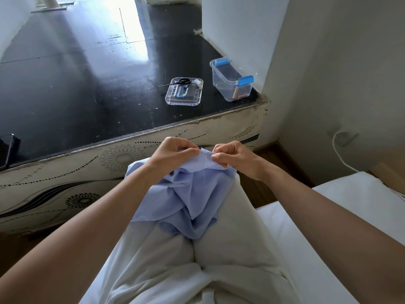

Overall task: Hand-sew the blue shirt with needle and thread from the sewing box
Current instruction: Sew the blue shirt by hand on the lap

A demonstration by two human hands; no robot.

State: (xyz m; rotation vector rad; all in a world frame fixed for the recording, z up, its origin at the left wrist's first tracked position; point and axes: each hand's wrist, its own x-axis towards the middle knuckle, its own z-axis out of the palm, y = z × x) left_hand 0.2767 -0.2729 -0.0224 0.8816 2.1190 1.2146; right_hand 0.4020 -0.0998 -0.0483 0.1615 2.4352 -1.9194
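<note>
The blue shirt (188, 200) lies bunched over my knees, which are in white trousers. My left hand (173, 153) pinches the shirt's raised top edge from the left. My right hand (234, 157) pinches the same edge from the right, fingers curled close to the fabric. A thin pale thread seems to run down the cloth below my right fingers; the needle is too small to make out. The clear sewing box (230, 81) with blue latches stands open on the black platform. Its clear lid (184, 92) lies beside it, carrying black scissors (178, 82) and a white thread spool (198, 82).
The black platform (87, 84) has a patterned cream side facing me. A dark phone (7, 150) lies at its left edge. White walls rise at right, with a white cable (337, 152) hanging. I sit on a white mattress (350, 205).
</note>
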